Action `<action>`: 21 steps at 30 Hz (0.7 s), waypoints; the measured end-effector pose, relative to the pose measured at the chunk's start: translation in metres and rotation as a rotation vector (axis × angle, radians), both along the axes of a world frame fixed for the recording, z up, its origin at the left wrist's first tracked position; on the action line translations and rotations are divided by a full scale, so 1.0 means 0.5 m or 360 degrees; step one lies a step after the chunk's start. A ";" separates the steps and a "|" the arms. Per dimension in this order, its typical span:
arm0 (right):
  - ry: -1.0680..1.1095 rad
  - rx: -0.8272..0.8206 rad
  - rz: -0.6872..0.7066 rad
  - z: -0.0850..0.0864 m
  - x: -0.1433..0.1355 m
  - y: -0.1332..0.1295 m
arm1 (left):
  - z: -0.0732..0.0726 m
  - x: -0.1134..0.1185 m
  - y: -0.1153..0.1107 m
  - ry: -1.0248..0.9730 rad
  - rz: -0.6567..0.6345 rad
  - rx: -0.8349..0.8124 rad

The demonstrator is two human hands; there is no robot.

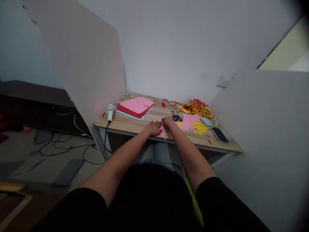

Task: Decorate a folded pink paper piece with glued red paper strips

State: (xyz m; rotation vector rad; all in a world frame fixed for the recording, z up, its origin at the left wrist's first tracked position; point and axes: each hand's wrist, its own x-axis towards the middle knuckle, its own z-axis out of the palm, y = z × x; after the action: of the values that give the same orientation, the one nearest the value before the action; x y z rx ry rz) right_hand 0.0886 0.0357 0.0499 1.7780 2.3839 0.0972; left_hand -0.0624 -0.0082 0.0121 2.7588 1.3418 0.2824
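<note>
A folded piece of pink paper (163, 133) with a pointed corner lies at the front edge of the wooden table (125, 126). My left hand (154, 128) rests flat on the paper's left side, fingers stretched out. At its upper right edge, my right hand (168, 122) has its fingers curled and pressed together on the paper; the fingertips are partly hidden. Just right of that hand are dark-handled scissors (177, 118) and several cut pink paper pieces (187, 124), with yellow paper pieces (200, 128) beside them.
Stacked pink, red and blue sheets (137, 104) lie at the back left, near a white corded glue gun (110, 113). To the right are a pile of yellow and red folded pieces (199, 108), a power bank (206, 121) and a phone (220, 135). Panels flank the table.
</note>
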 end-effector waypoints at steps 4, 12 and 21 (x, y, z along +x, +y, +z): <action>0.0007 0.0030 0.0035 -0.002 0.004 0.008 | 0.007 -0.001 -0.007 -0.0026 0.0004 0.0001; 0.0195 0.0266 0.0032 -0.058 0.043 -0.054 | 0.009 -0.002 -0.010 -0.0079 0.0015 -0.0015; 0.0422 0.0380 -0.0199 -0.078 0.052 -0.074 | 0.012 -0.010 -0.012 -0.0072 0.0111 0.0027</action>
State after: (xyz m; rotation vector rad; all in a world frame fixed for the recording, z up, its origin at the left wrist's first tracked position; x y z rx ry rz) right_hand 0.1146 -0.0013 0.0110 2.1670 2.5197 0.1440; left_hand -0.0674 -0.0140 0.0181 2.7055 1.4329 0.3594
